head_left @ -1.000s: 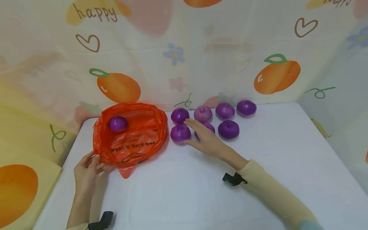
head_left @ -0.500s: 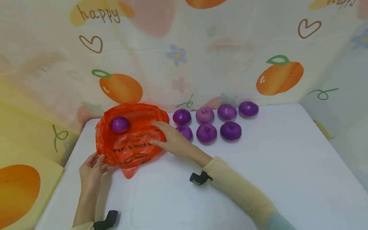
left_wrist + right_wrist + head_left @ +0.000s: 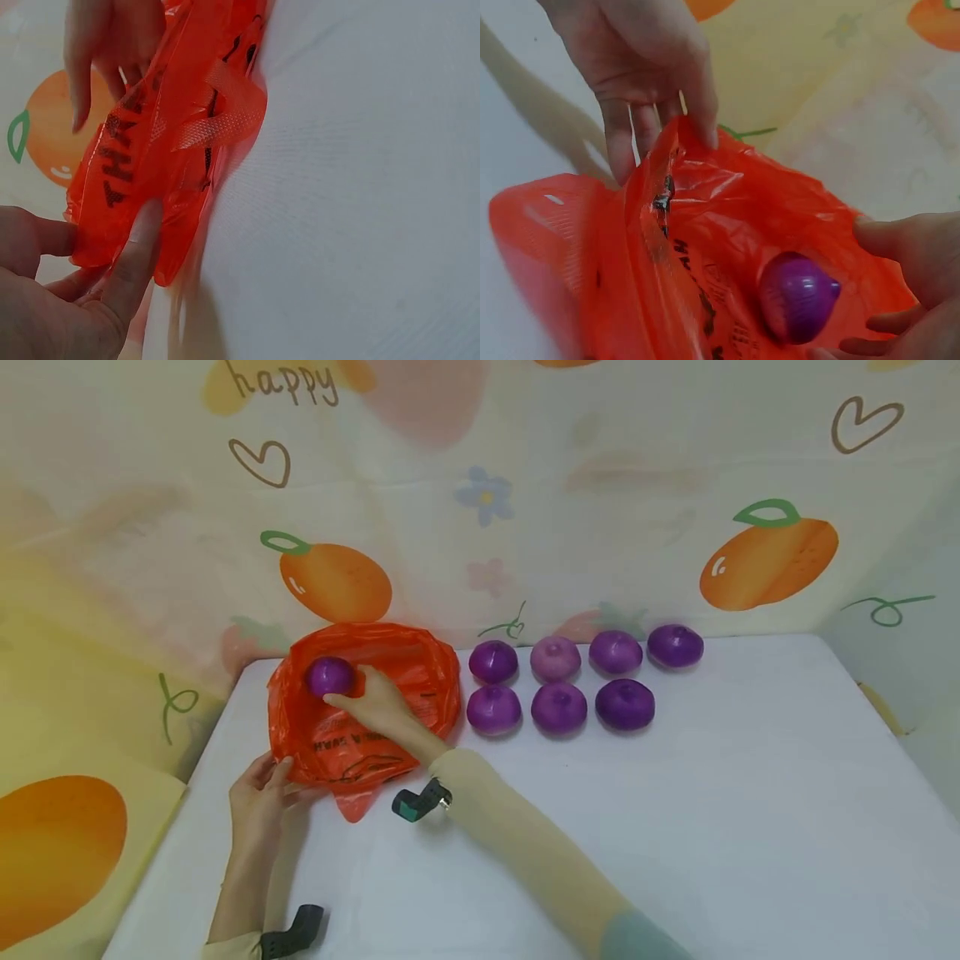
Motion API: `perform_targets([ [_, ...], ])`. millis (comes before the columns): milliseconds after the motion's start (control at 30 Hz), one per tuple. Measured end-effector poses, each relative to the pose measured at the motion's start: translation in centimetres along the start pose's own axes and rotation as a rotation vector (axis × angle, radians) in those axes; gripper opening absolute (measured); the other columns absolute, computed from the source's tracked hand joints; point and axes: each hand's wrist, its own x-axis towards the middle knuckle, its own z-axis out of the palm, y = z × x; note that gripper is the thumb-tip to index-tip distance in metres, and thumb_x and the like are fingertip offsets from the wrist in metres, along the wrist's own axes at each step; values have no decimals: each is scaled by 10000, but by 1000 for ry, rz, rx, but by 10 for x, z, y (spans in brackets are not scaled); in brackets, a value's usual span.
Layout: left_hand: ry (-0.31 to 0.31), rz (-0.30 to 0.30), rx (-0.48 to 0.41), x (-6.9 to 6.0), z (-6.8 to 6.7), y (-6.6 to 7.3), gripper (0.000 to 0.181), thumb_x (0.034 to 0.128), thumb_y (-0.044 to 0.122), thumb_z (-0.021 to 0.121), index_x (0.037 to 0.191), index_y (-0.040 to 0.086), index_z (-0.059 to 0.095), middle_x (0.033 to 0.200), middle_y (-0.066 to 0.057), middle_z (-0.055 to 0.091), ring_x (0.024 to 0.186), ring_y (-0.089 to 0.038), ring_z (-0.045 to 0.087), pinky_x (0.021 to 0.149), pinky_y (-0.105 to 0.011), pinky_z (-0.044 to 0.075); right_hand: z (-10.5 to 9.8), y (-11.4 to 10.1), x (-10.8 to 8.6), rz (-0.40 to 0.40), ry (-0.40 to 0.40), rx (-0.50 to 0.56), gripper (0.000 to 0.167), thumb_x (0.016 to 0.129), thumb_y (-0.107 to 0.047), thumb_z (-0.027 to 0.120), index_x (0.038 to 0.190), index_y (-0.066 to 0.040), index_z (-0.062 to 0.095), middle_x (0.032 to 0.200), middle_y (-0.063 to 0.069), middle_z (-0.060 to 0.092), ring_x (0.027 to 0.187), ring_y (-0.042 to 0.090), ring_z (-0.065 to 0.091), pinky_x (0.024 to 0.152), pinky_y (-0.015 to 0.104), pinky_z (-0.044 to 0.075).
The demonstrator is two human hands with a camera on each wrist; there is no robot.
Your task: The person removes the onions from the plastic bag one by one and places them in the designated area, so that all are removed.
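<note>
An orange-red plastic bag point(image 3: 442, 693) lies with its mouth spread wide, printed lettering visible inside. One purple onion point(image 3: 330, 677) rests in it, toward the left; the right wrist view shows this onion point(image 3: 799, 296) too. My left hand point(image 3: 258, 802) pinches the bag's near left rim between thumb and fingers, as the left wrist view of that hand point(image 3: 90, 292) confirms. Reaching over the bag's mouth, my right hand point(image 3: 382, 700) has its thumb and fingers spread beside the onion. A gap shows between the right hand point(image 3: 922, 277) and the onion in the right wrist view.
To the bag's right, several more purple onions stand in two rows, among them a dark one point(image 3: 625, 704) and a paler one point(image 3: 555, 658). A white table point(image 3: 720, 827) carries everything. Behind its far edge hangs a printed cloth point(image 3: 525, 527).
My right hand has swung left from above the onion rows into the bag's mouth, beside the onion there. The left hand keeps its pinch on the rim. The head view has shifted slightly.
</note>
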Motion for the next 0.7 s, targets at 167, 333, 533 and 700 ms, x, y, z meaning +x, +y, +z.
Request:
perform_targets([
  [167,-5,-6,-11,-2,3,-1,501,1017,245,525,1461,34,428,957,131,617,778,-23,633,683,-175,565,21,-2,25,19,75,-66,726,859,-390,748,1430,-113,394,1338,55,498,1197,190,545,989,330,495],
  [333,-4,18,-27,-3,1,0,465,1017,197,525,1432,1,448,872,157,639,727,-29,641,668,-189,571,34,-1,41,59,115,-162,782,816,-428,781,1412,-108,389,1319,51,496,1199,176,536,1001,281,474],
  [533,-75,-5,9,-5,-4,-1,521,1027,307,497,1478,61,412,1077,79,620,823,-47,676,758,-159,550,36,2,51,42,95,-367,876,737,-551,799,1383,-102,412,1277,49,512,1164,174,532,987,264,472],
  [700,-164,-34,30,-7,-10,-4,588,1032,389,450,1534,110,321,1277,-25,539,884,-113,715,891,-178,493,41,2,57,58,89,-496,794,751,-549,789,1340,-128,462,1242,10,567,1137,154,550,974,272,484],
])
